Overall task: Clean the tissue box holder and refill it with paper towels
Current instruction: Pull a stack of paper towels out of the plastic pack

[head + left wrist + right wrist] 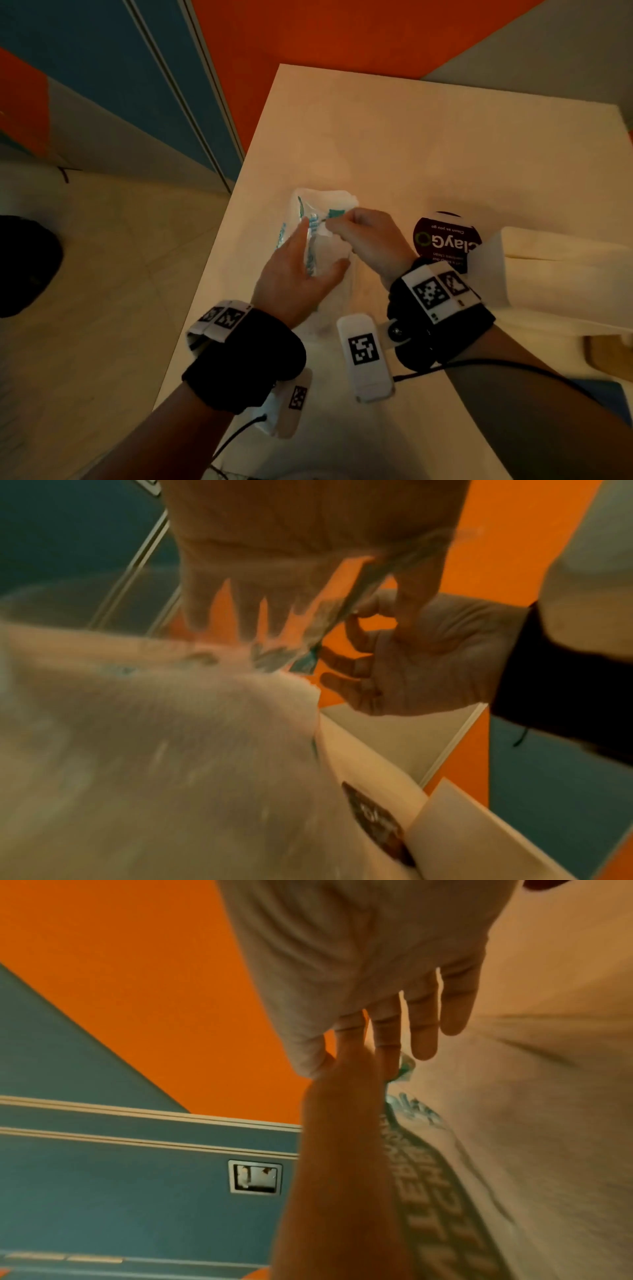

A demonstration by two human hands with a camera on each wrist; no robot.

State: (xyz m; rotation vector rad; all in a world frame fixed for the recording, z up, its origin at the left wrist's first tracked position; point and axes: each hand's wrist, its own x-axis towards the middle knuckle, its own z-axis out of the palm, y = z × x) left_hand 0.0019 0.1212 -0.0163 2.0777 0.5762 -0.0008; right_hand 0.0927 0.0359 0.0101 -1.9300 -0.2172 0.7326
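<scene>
A pack of paper towels (pixel 337 205) in clear plastic wrap with teal print lies mid-table. My left hand (pixel 308 253) lies on the pack with fingers straight and thumb spread, holding it down. My right hand (pixel 330 224) pinches a twisted bit of the wrap (pixel 335 610) at the pack's far end and pulls it up taut. The left wrist view shows the right hand (pixel 394 656) pinching beside the blurred pack (pixel 171 737). In the right wrist view the teal lettering on the pack (pixel 441 1177) runs below my right fingers (pixel 421 1031). A white tissue box holder (pixel 555 284) stands at the right.
A dark round sticker (pixel 442 240) sits on the white table (pixel 411 137) between my right wrist and the holder. The table's left edge drops to pale floor tiles (pixel 102 308). Blue and orange wall panels (pixel 102 68) stand behind. A dark object (pixel 24 263) lies on the floor at left.
</scene>
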